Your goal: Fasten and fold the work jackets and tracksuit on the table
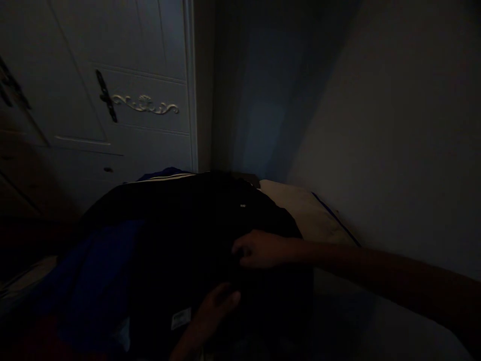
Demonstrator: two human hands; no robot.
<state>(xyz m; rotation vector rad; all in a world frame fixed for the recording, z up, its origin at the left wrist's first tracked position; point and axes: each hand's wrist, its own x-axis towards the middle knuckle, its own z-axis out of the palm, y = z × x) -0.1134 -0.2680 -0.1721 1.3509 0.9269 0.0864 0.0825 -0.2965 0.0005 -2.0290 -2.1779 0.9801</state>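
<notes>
A black garment [210, 215], with pale stripes along its far left edge and a small white logo, is spread over a heap in front of me. My right hand [261, 249] reaches in from the right over the garment, fingers curled and thumb drawn in, pinching the dark cloth. Nearer to me, my left hand [216, 308] rests against the same garment with thumb and forefinger apart; its other fingers are lost in the dark. A white label [181, 319] lies just left of that hand. Deep shadow hides most folds.
Blue cloth [101, 271] lies to the left of the black garment. Behind it on the right is a pale cushion-like thing [296, 205] with a blue edge. A white wardrobe door [150, 145] with a dark handle [106, 96] stands behind, beside a grey wall [406, 140].
</notes>
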